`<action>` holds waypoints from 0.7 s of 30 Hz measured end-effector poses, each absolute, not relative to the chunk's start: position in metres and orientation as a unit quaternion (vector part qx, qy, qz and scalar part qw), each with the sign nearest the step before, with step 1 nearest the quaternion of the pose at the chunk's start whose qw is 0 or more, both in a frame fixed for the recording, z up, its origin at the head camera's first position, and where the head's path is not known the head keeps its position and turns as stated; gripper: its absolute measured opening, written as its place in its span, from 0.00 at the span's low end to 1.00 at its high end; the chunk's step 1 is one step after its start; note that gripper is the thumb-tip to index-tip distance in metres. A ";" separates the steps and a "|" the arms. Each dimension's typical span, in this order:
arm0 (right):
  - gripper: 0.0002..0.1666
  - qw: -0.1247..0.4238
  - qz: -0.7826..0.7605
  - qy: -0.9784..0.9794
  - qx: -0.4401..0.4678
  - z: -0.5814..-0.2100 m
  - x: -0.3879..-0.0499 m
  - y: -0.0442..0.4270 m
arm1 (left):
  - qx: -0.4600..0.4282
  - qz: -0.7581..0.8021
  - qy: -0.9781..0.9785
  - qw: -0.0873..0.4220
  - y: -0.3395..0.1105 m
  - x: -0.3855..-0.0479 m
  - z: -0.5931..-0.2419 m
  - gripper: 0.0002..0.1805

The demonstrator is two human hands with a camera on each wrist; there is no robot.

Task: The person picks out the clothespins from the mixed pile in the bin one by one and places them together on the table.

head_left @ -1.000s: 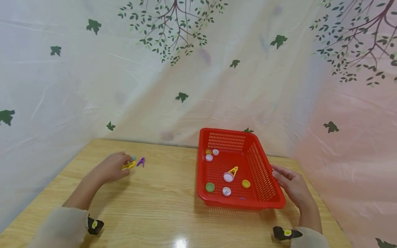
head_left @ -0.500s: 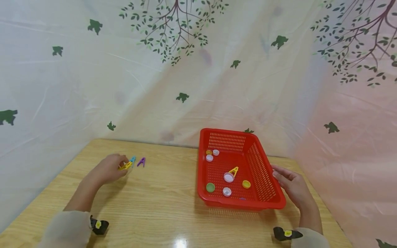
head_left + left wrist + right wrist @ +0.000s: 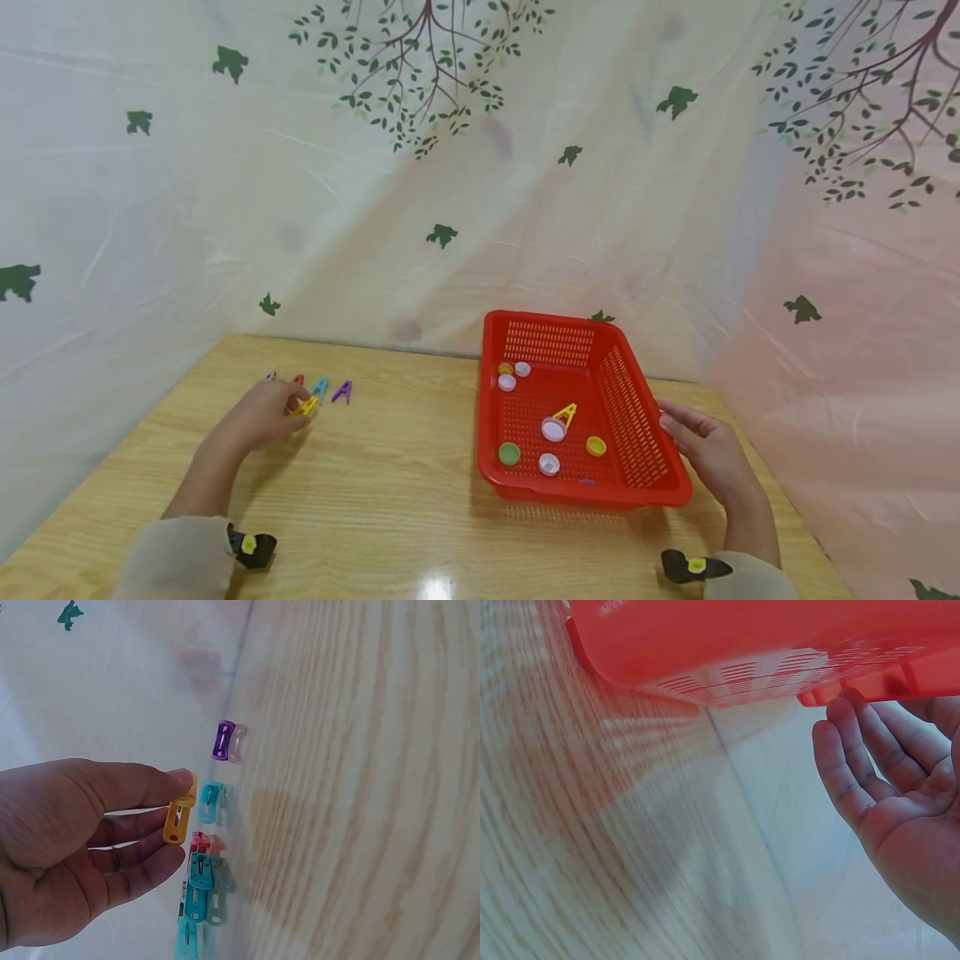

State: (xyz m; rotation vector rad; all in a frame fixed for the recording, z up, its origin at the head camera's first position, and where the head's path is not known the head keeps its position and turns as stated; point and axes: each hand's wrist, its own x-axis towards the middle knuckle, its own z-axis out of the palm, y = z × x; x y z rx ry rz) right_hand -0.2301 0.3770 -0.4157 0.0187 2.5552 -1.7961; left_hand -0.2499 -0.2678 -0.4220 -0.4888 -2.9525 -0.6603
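Note:
My left hand pinches a yellow clothespin between thumb and fingers, just in front of several other clothespins on the table. Among these are a purple clothespin, a light blue clothespin and a red clothespin, the red one partly hidden behind the hand. In the left wrist view, another teal clothespin shows below the red one. On the right, my right hand holds the side rim of a red plastic basket; its fingers lie under the rim.
Inside the basket lie a yellow clothespin, a green bottle cap, a yellow cap and several white caps. The wooden table backs onto a hanging sheet with printed leaves.
My left hand has drawn back slightly with the yellow clothespin, uncovering the light blue and red ones. The right hand and basket have stayed in place.

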 end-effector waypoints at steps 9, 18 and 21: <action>0.41 0.001 -0.571 0.821 -0.004 -0.417 -0.229 0.376 | -0.137 -0.219 -0.966 0.023 -0.265 -0.248 -0.427 0.17; 0.41 0.002 -0.570 0.822 -0.003 -0.417 -0.228 0.376 | -0.113 -0.212 -0.971 0.006 -0.262 -0.247 -0.430 0.18; 0.40 0.002 -0.571 0.821 -0.001 -0.416 -0.228 0.376 | -0.110 -0.212 -0.971 0.006 -0.262 -0.247 -0.431 0.19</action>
